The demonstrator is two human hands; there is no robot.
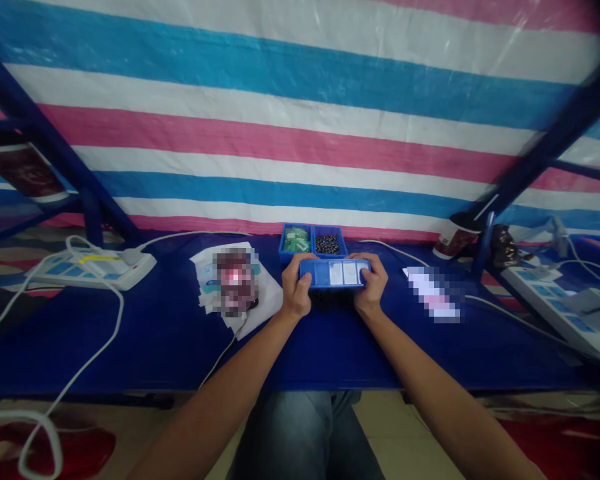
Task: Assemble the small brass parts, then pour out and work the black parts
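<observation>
Both of my hands grip a small blue compartment box (321, 273) above the table, one at each end. My left hand (297, 288) is closed around its left end, thumb on top; my right hand (373, 283) wraps the right end the same way. Some of the box's compartments look white inside, others plain blue. Just behind it sits a blue two-part bin (312, 235). Its left part holds green packets (297, 240), and its right part holds many small dark and shiny pieces (327, 245). Below the box lies a dark pile (330, 299), mostly hidden and too blurred to name.
On the blue table (340, 360), a blurred-out object lies on white paper (265, 300) at left, a blurred-out bright screen (433, 293) at right. Power strips (135, 270) with white cables flank both sides. A cup (455, 237) stands back right; a striped sheet (280, 153) hangs behind.
</observation>
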